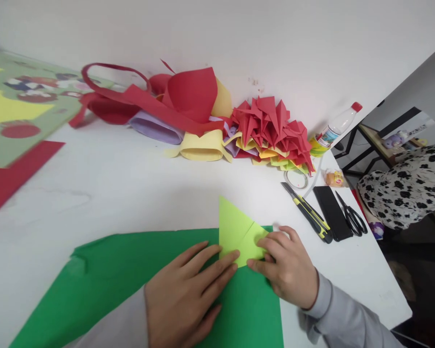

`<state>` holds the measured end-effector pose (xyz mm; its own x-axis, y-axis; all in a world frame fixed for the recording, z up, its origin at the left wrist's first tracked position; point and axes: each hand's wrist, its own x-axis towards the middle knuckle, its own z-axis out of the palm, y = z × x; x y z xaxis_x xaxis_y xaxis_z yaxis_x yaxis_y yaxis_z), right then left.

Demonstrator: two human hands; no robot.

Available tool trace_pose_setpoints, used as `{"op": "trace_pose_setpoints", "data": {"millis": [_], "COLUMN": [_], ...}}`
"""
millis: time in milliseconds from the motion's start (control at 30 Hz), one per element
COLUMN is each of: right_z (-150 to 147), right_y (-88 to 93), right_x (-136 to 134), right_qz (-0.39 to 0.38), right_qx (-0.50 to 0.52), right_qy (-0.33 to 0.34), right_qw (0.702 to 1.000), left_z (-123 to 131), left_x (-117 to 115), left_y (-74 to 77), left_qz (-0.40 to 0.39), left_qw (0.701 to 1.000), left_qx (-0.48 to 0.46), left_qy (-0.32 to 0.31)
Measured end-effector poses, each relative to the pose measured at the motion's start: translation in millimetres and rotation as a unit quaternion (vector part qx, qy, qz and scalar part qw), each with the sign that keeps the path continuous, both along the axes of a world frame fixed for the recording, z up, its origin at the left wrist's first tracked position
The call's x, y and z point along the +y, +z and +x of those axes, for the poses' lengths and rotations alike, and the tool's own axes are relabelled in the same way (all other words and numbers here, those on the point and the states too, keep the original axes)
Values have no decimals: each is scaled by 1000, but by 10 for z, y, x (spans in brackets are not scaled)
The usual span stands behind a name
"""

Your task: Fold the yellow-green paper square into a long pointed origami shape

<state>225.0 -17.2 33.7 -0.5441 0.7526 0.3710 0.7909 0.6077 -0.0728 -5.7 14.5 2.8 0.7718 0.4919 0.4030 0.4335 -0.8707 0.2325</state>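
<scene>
A folded piece of lime-green paper [235, 227] lies partly on a large dark green sheet [130, 270], one pointed corner reaching past the sheet's far edge. My left hand [192, 290] rests flat with fingers stretched out, their tips pressing the lower left part of the lime-green paper. On the paper's right corner, my right hand [288, 266] is closed, with thumb and fingers pinching its edge. A crease line runs across the paper near that corner.
Red, purple and yellow paper shapes [192, 99] and a pile of folded red paper [264, 121] line the wall. At right lie a tape roll [296, 179], utility knife [308, 212], black case [332, 212], scissors [351, 215] and bottle [335, 129]. A person in a patterned garment [409, 183] is beyond.
</scene>
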Motion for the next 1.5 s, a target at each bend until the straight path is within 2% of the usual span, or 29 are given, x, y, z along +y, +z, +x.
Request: {"op": "trace_pose_setpoints", "data": {"millis": [367, 800, 1233, 1400, 1500], "right_z": [266, 565, 826, 869, 862], "right_y": [-15, 1, -69, -86, -76], "right_x": [57, 28, -11, 6, 19], "right_qz": [43, 41, 43, 76, 74], "right_qx": [13, 26, 74, 166, 175], "right_qy": [29, 28, 33, -21, -42], "right_qw": [999, 998, 996, 983, 981], "left_z": [-11, -24, -27, -34, -28], "left_x": [15, 36, 63, 73, 83], "left_y": [25, -12, -6, -8, 13], "left_qz": [-6, 2, 31, 37, 41], "left_qw": [1000, 1000, 999, 999, 999], "left_qx": [2, -6, -12, -4, 0], "left_qy": [-5, -2, -14, -18, -23]}}
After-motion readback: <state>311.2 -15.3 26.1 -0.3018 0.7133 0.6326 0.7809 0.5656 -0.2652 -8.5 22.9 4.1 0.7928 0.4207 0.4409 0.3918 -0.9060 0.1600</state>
